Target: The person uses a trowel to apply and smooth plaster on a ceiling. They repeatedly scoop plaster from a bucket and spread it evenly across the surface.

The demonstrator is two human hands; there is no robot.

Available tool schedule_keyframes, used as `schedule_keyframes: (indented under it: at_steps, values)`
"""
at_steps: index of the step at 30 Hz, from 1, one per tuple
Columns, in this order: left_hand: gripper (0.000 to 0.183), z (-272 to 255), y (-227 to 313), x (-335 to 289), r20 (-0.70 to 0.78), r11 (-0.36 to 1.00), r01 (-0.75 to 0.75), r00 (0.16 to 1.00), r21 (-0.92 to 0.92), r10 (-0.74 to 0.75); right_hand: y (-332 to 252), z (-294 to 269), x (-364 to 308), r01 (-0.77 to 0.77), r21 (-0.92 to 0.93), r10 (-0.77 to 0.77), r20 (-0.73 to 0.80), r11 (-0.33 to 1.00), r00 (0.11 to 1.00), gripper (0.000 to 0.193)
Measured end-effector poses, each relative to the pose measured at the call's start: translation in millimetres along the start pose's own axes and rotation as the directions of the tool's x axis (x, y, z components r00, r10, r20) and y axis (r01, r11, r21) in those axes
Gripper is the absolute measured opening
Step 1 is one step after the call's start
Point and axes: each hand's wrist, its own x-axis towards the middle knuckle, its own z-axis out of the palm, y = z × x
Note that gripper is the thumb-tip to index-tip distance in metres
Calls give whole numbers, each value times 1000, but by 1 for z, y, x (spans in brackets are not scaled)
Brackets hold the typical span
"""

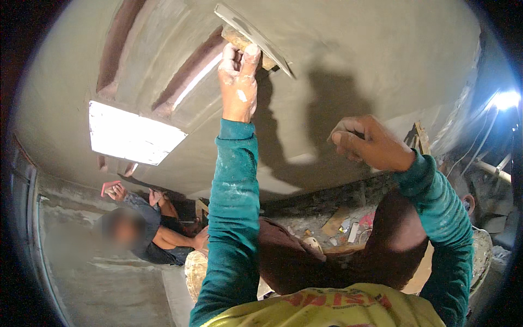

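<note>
My left hand [239, 82] is raised high and wrapped round the wooden grip of a plastering trowel [253, 35]. The trowel's flat pale blade is tilted and lies at the grey plastered surface, but whether it touches cannot be told. White plaster smears mark the back of this hand. My right hand [370, 143] hangs in front of the same plastered surface [376, 49], apart from the trowel. Its fingers are curled in toward the thumb, and whatever may be between them is hidden.
Recessed grooves [188, 71] and a bright rectangular opening [133, 133] break the plaster at the left. Another person [155, 229] at the lower left holds a red-edged tool [110, 187]. Rubble and scraps [340, 223] lie below. A bright lamp [506, 100] shines with cables at the right.
</note>
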Motion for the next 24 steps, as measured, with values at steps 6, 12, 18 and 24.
schedule_keyframes:
  at_steps: [6, 12, 18, 24]
  values:
    - [34, 6, 5, 7, 5, 1000, 9, 1000, 6, -9, 0, -6, 1, 45, -83, -46, -11, 996, 999, 36]
    - [48, -3, -2, 10, 24, 998, 54, 998, 26, -55, 7, -7, 3, 67, -113, -68, -4, 991, 998, 37]
    - [33, 8, 0, 9, 0, 999, -4, 1000, 49, 4, -4, -6, 0, 41, -65, -41, 1, 997, 999, 35]
    - [39, 10, 0, 6, -5, 1000, 11, 1000, 19, -11, -5, -5, 0, 49, -40, -48, 22, 998, 999, 34]
